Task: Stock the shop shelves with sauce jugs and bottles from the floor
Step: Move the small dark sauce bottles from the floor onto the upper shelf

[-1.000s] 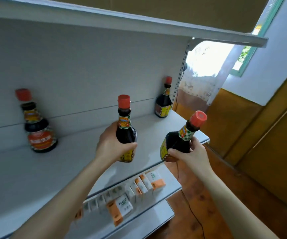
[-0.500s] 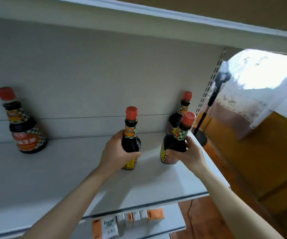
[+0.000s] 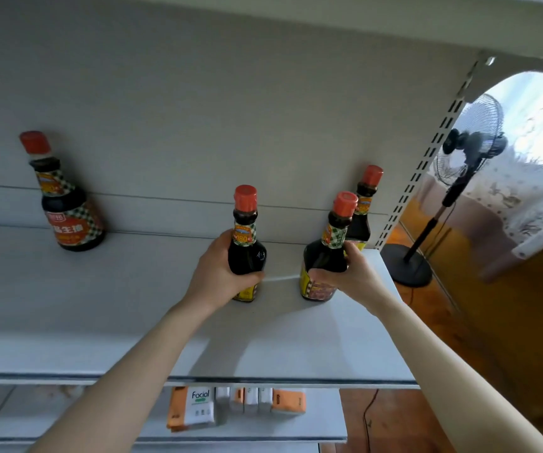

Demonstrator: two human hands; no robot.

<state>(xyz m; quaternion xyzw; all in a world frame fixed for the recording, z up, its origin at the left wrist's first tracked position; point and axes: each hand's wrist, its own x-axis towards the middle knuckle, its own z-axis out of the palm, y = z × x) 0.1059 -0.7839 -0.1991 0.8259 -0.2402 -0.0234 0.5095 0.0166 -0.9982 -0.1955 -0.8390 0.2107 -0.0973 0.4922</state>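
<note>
- Head view, looking up along a white shelf (image 3: 296,338) against a grey back panel (image 3: 198,109); pedestal fan (image 3: 469,142) on the floor off the right end.
- Lower shelf (image 3: 328,420) underneath, with tissue packs (image 3: 198,410) in a row.
- Already stocked: far-left bottle (image 3: 70,217) upright at the back, well apart from the hands; rear bottle (image 3: 361,217) upright in the back right corner.
- Left hand (image 3: 217,276): fingers (image 3: 250,277) wrapped round the belly of the middle bottle (image 3: 246,246). Long axis upright, red cap up, base at or just over the shelf at mid-depth; contact not certain.
- Right hand (image 3: 348,276): fingers (image 3: 351,253) curled round the shoulder of the right bottle (image 3: 324,256). Long axis tilted, cap leaning right and back toward the rear bottle, base near the shelf surface.
- Key relation: right bottle just in front of the rear bottle, cap overlapping it in view; gap between them not readable. Middle bottle with open shelf all round.
- Judgement: set-down step, nearly done for this pair. Next: bring the right bottle vertical before letting go and keep off the rear bottle; left side needs only lower-and-release.
- Risk: tilted bottle let go early, tipping into the rear one.
</note>
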